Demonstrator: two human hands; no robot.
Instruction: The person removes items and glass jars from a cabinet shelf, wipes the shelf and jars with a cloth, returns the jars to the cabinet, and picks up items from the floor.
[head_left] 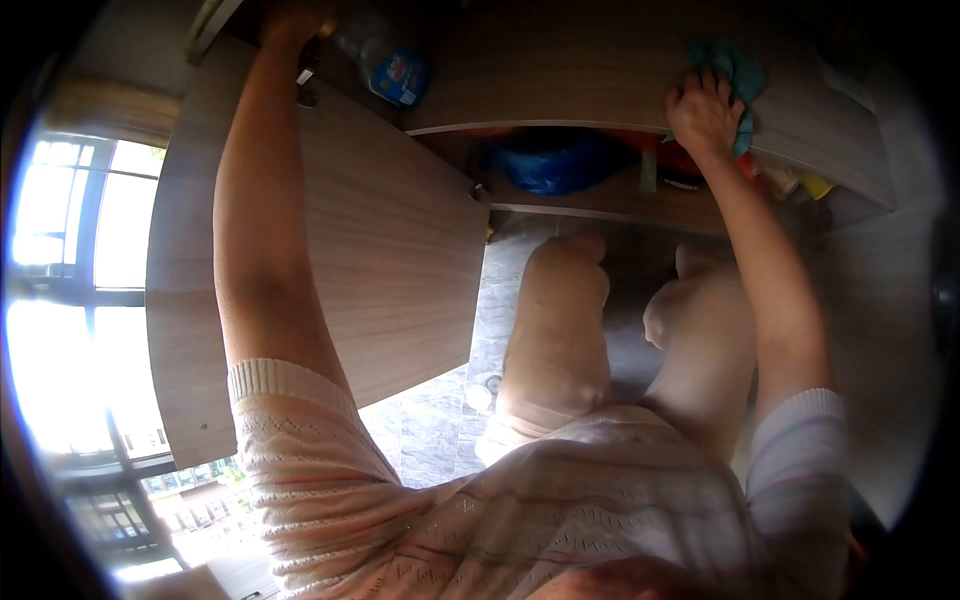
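Observation:
My right hand (706, 115) lies on a green cloth (735, 70) on the wooden cabinet shelf (560, 75), its fingers bent over the fabric. My left arm reaches up to the top left, where my left hand (292, 22) is in shadow at the cabinet's side; its fingers cannot be made out. Just right of that hand a clear bottle with a blue label (398, 77) lies tilted on the shelf.
An open cabinet door (390, 230) stands at the left, beside my left arm. Below the shelf, a lower compartment holds a blue plastic bag (560, 165) and red and yellow items. Grey tiled floor (430, 430) and bright windows (75, 220) show at the left.

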